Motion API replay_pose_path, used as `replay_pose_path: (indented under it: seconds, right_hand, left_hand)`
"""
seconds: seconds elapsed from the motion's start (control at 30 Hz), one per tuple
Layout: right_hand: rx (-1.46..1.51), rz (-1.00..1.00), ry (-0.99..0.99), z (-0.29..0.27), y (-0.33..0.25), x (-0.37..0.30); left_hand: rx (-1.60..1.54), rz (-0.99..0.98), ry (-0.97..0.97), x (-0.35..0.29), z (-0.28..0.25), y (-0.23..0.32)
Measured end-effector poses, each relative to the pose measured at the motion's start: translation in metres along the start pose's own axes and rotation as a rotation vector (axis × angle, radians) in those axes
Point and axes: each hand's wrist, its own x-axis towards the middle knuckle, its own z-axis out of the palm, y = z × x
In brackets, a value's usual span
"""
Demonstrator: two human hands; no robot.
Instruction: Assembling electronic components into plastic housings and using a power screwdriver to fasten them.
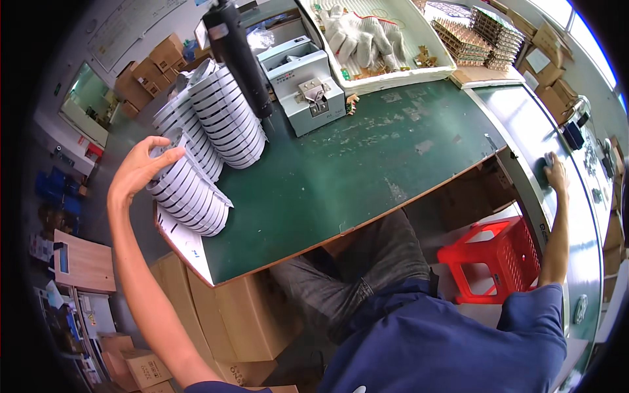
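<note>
At the left, several tall stacks of white, shallow round parts stand on a green-topped table. My left hand is at the top of the nearest stack, its thumb and fingers curled about the upper rim of the top part. Far over to the right, my right arm stretches out to a long bench. There my right hand is closed around a small dark object, too small to make out. Behind the nearest stack rises a taller stack of the same parts.
A grey machine with a metal clamp stands beyond the stacks, beside a black cylindrical tool. White gloves lie in a white tray. A red stool stands under the right side, cartons below left.
</note>
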Motion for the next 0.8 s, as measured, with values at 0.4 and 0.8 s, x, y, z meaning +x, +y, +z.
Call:
replay_pose_path:
  seconds: [0.4, 0.8]
  right_hand:
    - [0.739, -1.103, 0.050, -0.090, -0.461, -0.115]
    - [0.614, -1.110, 0.186, -0.055, -0.515, -0.116]
  left_hand:
    - [-0.068, 0.039, 0.206, -0.032, -0.006, 0.008]
    - [-0.258, 0.436, 0.401, -0.146, 0.177, 0.078]
